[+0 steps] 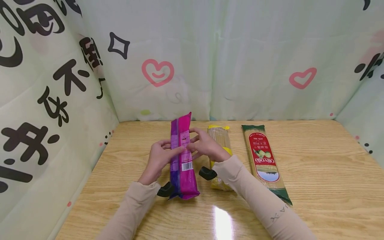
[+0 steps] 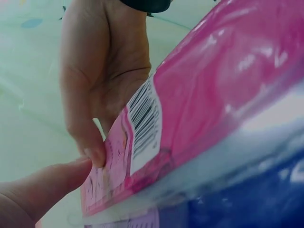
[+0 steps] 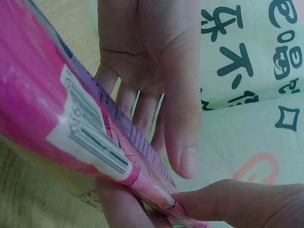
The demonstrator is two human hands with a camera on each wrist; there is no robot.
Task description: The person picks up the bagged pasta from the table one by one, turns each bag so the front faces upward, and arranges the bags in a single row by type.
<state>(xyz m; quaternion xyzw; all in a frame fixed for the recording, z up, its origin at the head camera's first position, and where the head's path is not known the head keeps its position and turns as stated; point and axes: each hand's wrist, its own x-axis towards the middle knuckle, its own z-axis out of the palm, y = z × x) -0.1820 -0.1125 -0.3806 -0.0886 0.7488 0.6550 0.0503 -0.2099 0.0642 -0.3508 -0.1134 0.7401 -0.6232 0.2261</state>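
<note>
Both hands hold a long pink and purple plastic packet (image 1: 189, 181) above the left-middle of the table, its barcode side facing up. At its left side is my left hand (image 1: 157, 158), thumb laid across the front and fingers going behind. From the right, my right hand (image 1: 208, 146) grips the edge; in the right wrist view its thumb (image 3: 228, 202) presses the printed face and fingers show beneath. The thumbs come close together near the label. A clear yellow-ended pack of noodles (image 1: 220, 136) lies behind the right wrist, partly hidden.
A spaghetti pack (image 1: 264, 156) with green ends and a red label lies at right, its lower part near the right sleeve (image 1: 255, 196). Wood table (image 1: 324, 173) spreads around. Printed curtains (image 1: 240, 60) stand along the back and sides. Black wrist devices (image 1: 207, 173) sit under the wrists.
</note>
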